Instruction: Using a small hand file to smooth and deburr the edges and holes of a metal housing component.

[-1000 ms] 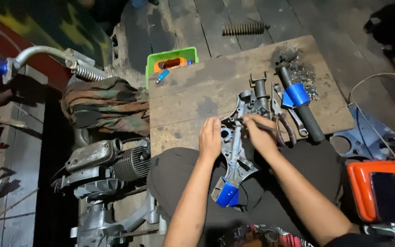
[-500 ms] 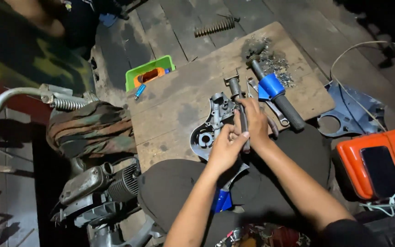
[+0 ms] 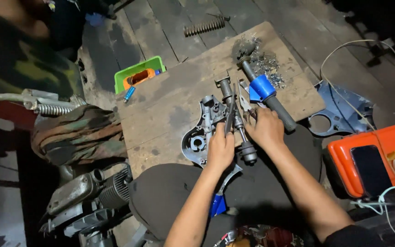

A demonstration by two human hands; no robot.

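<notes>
Hands: left (image 3: 221, 148) grips pliers (image 3: 230, 120) | right (image 3: 266, 129) grips shaft (image 3: 235, 120) beside | on board (image 3: 170, 110)

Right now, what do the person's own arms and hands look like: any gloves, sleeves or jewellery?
Both are bare: no gloves on the left hand or the right hand, and no watch, ring or band shows. The forearms are uncovered; a dark sleeve edge appears only near the right elbow at the frame's bottom.

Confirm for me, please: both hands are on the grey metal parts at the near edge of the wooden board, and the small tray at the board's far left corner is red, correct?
Not quite: the head view shows the tray is bright green with an orange item inside. The rest holds: the left hand and right hand are on the grey metal parts at the wooden board's near edge.
</notes>
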